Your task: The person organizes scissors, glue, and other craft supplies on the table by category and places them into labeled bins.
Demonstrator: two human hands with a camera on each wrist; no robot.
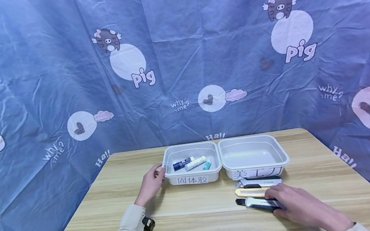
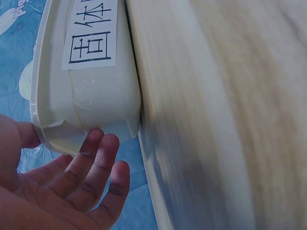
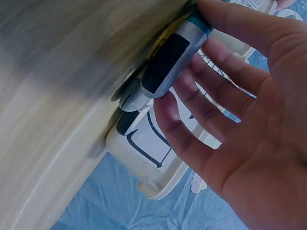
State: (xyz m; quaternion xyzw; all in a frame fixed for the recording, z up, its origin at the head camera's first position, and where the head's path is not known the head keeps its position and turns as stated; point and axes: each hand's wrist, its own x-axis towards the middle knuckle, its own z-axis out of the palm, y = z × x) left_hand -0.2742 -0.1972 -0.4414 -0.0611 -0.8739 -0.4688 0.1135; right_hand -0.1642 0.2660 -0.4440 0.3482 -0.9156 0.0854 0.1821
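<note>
My left hand (image 1: 152, 183) is at the left end of a white plastic box (image 1: 198, 180) labelled 固体胶. In the left wrist view its thumb goes over the rim while the fingers lie along the outer wall. Inside that box lie a dark blue glue stick (image 1: 182, 163), a white one (image 1: 195, 163) and a small teal one (image 1: 207, 165). My right hand (image 1: 297, 203) grips the nearest utility knife (image 3: 168, 62), silver and black, between thumb and fingers. Just beyond it lie a yellow utility knife (image 1: 250, 192) and another silver-and-black utility knife (image 1: 261, 182).
A second white box (image 1: 286, 159), labelled 美工刀, stands right beside the first, behind the knives. Both are near the back edge of the wooden table (image 1: 195, 218). A blue printed curtain (image 1: 179, 56) hangs behind and around it.
</note>
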